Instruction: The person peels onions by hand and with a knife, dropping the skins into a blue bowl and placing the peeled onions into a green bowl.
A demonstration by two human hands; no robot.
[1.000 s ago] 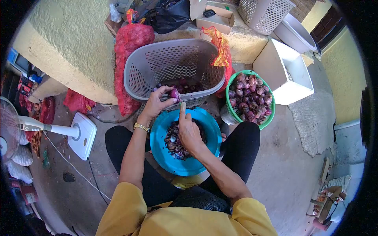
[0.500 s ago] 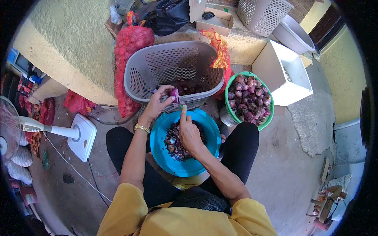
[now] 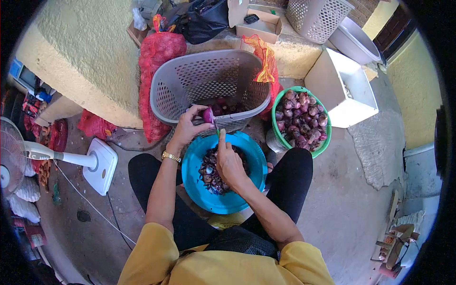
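My left hand (image 3: 191, 126) holds a purple onion (image 3: 207, 115) between thumb and fingers, over the near rim of the grey perforated basket (image 3: 164, 76). My right hand (image 3: 229, 160) is closed around a small knife (image 3: 217, 129) with a green part at its handle; the blade points up at the onion. Below both hands stands a blue basin (image 3: 256, 161) holding dark onion peels and scraps (image 3: 213, 176). More onions (image 3: 223, 105) lie at the bottom of the grey basket. To the right, a green-rimmed bucket (image 3: 326, 137) is full of onions.
Red mesh sacks (image 3: 154, 85) stand left of the basket. A white box (image 3: 332, 85) is at the right, with a grey basin (image 3: 356, 42) behind it. On the left are a fan (image 3: 12, 156) and its white base (image 3: 100, 166), with cables on the floor.
The onion in my left hand has tilted and shifted slightly left. The knife blade now shows more clearly beside it, and my right hand has moved slightly down.
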